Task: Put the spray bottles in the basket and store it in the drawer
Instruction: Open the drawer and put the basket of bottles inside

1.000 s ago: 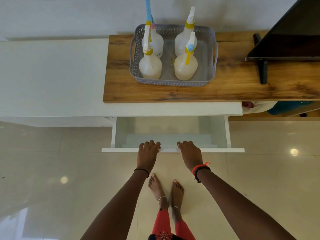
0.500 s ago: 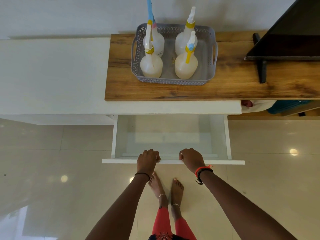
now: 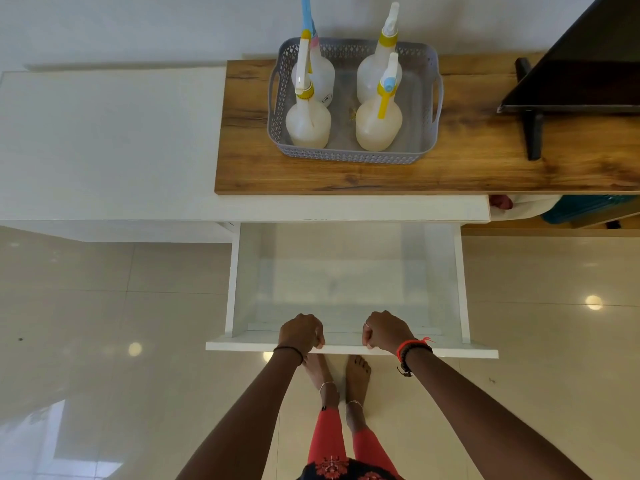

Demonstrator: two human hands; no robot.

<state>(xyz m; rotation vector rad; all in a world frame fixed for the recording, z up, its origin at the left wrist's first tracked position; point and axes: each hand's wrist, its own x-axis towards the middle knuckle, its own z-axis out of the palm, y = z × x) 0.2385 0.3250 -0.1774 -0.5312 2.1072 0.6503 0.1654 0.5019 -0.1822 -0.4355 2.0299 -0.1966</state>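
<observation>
A grey perforated basket stands on the wooden top, with several translucent spray bottles upright inside it. Below it a white drawer is pulled far out and its inside is bare. My left hand and my right hand both grip the top edge of the drawer front, fingers curled over it, about a hand's width apart near its middle.
A dark flat screen on a black stand sits on the wooden top to the right of the basket. A white cabinet surface runs to the left. My bare feet stand on glossy tiles under the drawer front.
The drawer has slid much farther out toward me. Both hands came back with its front edge, and their fingers curled tighter over it.
</observation>
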